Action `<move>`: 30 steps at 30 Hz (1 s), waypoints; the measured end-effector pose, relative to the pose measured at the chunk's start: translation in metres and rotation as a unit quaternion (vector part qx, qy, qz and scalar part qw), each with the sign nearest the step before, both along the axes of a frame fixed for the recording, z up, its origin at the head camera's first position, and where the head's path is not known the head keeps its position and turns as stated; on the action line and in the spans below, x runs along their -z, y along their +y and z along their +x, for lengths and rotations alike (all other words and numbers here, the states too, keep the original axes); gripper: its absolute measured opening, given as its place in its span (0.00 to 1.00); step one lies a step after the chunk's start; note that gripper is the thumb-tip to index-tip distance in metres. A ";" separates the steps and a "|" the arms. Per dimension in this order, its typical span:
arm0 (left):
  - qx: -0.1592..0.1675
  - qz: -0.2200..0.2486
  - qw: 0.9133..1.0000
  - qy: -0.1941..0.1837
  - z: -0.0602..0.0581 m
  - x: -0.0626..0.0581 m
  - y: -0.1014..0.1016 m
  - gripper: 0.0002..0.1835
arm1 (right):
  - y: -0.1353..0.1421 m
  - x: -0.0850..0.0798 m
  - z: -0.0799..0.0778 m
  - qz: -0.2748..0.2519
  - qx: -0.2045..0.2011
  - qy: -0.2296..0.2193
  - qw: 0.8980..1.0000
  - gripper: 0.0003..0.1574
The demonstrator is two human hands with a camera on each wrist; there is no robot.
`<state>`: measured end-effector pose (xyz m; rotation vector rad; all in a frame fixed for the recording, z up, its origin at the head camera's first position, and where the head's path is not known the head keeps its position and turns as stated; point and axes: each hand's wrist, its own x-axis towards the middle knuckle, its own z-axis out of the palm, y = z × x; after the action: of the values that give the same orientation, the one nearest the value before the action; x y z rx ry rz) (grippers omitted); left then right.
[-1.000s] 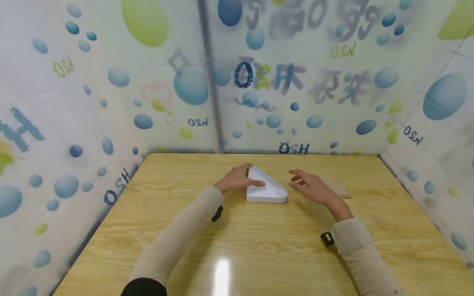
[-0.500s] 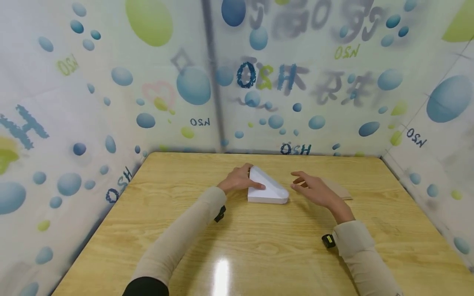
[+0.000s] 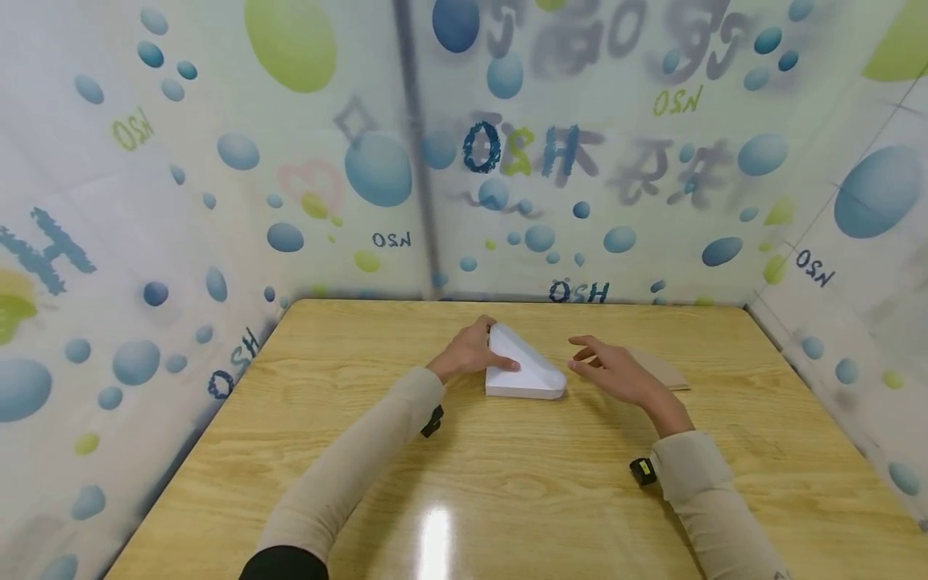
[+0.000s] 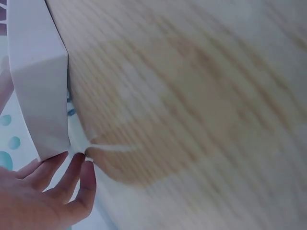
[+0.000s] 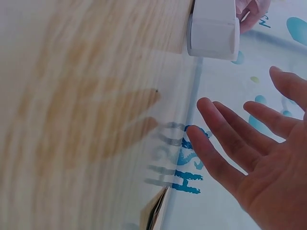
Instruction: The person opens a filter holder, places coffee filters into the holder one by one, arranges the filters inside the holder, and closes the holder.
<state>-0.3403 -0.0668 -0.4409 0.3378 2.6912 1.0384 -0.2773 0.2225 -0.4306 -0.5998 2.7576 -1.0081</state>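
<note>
A white triangular box-like piece with rounded corners [image 3: 525, 374] lies on the wooden table, a little right of the middle. My left hand [image 3: 467, 351] grips its left side, thumb across the top and fingers at the far corner. From the left wrist view, bent fingertips of the left hand [image 4: 57, 191] meet the end of the white side wall [image 4: 41, 91]. My right hand [image 3: 612, 372] hovers to the right of the piece, apart from it and holding nothing. Its fingers are spread and relaxed in the right wrist view, with the piece's rounded end [image 5: 213, 40] beyond them.
A flat brown, layered thing [image 3: 661, 370] lies on the table behind my right hand; its edge [image 5: 156, 211] shows thin layers in the right wrist view. The wooden table [image 3: 507, 499] meets patterned wall sheets [image 3: 319, 266] at its back and sides.
The head view has shifted slightly. My left hand keeps its hold on the white piece and my right hand stays beside it, both almost still.
</note>
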 end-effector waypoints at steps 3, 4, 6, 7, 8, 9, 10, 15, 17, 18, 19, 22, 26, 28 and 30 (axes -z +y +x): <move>0.001 0.002 1.000 0.012 0.000 0.001 0.001 0.55 | 0.001 0.001 0.000 0.000 -0.001 0.001 1.000 0.36; 0.002 0.002 1.000 0.017 0.000 0.001 0.002 0.56 | 0.001 0.000 0.000 -0.001 -0.002 0.001 1.000 0.36; 0.003 0.004 1.000 0.024 0.000 0.002 0.003 0.56 | 0.001 0.000 0.000 -0.002 -0.003 0.001 1.000 0.36; 0.005 0.007 1.000 0.029 0.000 0.001 0.003 0.56 | 0.001 -0.001 0.001 -0.002 -0.002 0.001 1.000 0.36; 0.007 0.010 0.999 0.033 0.000 0.001 0.003 0.56 | 0.002 -0.002 0.001 -0.003 -0.003 0.002 1.000 0.36; 0.009 0.013 0.999 0.037 0.000 0.000 0.004 0.56 | 0.002 -0.002 0.001 -0.003 -0.002 0.001 1.000 0.36; 0.012 0.018 0.999 0.042 0.001 -0.001 0.004 0.56 | 0.003 -0.003 0.002 -0.003 -0.002 0.001 1.000 0.37; 0.025 0.033 0.997 0.064 0.004 -0.004 0.007 0.51 | 0.005 -0.003 0.003 0.001 0.003 -0.002 1.000 0.37; 0.027 0.034 0.996 0.073 0.005 -0.005 0.007 0.50 | 0.006 -0.003 0.003 0.001 0.002 -0.002 1.000 0.37; 0.027 0.035 0.996 0.077 0.006 -0.005 0.007 0.49 | 0.006 -0.003 0.003 0.000 0.002 -0.003 1.000 0.37; 0.026 0.037 0.996 0.081 0.006 -0.005 0.006 0.49 | 0.005 -0.003 0.003 -0.002 0.001 -0.003 1.000 0.37; 0.022 0.046 0.995 0.087 0.008 -0.005 0.004 0.48 | 0.004 -0.004 0.003 -0.008 0.000 -0.005 1.000 0.37; 0.015 0.071 0.995 0.074 0.012 -0.006 0.001 0.49 | 0.001 -0.006 0.004 -0.010 -0.003 -0.005 1.000 0.36; 0.011 0.082 0.994 0.070 0.014 -0.007 -0.001 0.48 | 0.000 -0.006 0.004 -0.007 -0.004 -0.003 1.000 0.36; 0.008 0.090 0.993 0.071 0.016 -0.007 -0.003 0.47 | -0.001 -0.007 0.004 -0.006 -0.005 -0.002 1.000 0.36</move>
<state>-0.3247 -0.0693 -0.4340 0.4825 2.7191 1.3014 -0.2728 0.2213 -0.4237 -0.6127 2.7439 -1.0228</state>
